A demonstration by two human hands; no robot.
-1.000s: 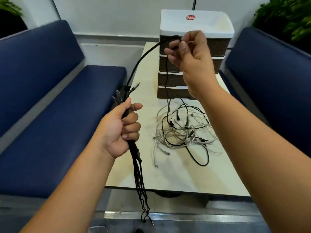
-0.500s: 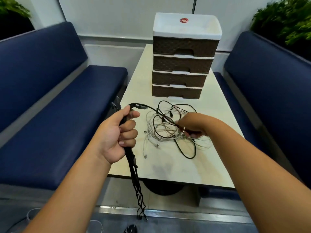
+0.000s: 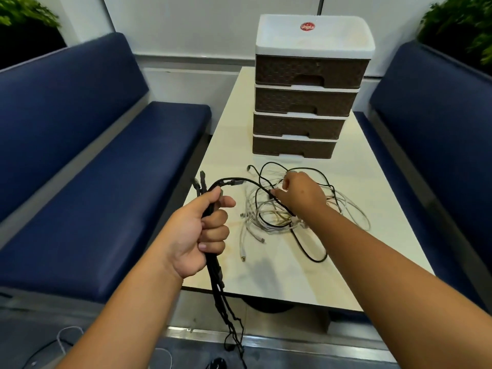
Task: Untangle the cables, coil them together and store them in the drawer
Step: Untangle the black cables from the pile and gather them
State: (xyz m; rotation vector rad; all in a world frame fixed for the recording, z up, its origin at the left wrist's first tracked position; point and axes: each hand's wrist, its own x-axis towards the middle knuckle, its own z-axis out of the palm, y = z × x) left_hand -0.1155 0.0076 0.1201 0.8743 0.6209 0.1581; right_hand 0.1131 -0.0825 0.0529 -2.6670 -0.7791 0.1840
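At nine o'clock of the pale counter [image 3: 372, 198], the left hand [image 3: 202, 235] has its grip closed round a bundle of freed black cables [image 3: 213, 262]. At centre, the right hand [image 3: 300, 195] reaches into the tangled heap of black and white cables [image 3: 269, 217], grip apparently pinching one black strand. Best to draw it out slowly, lifting loops clear. At twelve o'clock, the brown woven-pattern plastic drawer tower [image 3: 306, 102] carries a red sticker [image 3: 307, 26] reading "Uniplus".

Landmark: drawer unit [image 3: 308, 102], on table [image 3: 372, 209] at far end. Cable tangle [image 3: 292, 209] on table before it. Right hand [image 3: 300, 193] on tangle. Left hand [image 3: 199, 235] left of tangle, gripping cable bundle [image 3: 218, 283] past table's near-left edge. Benches [image 3: 106, 169] flank table.
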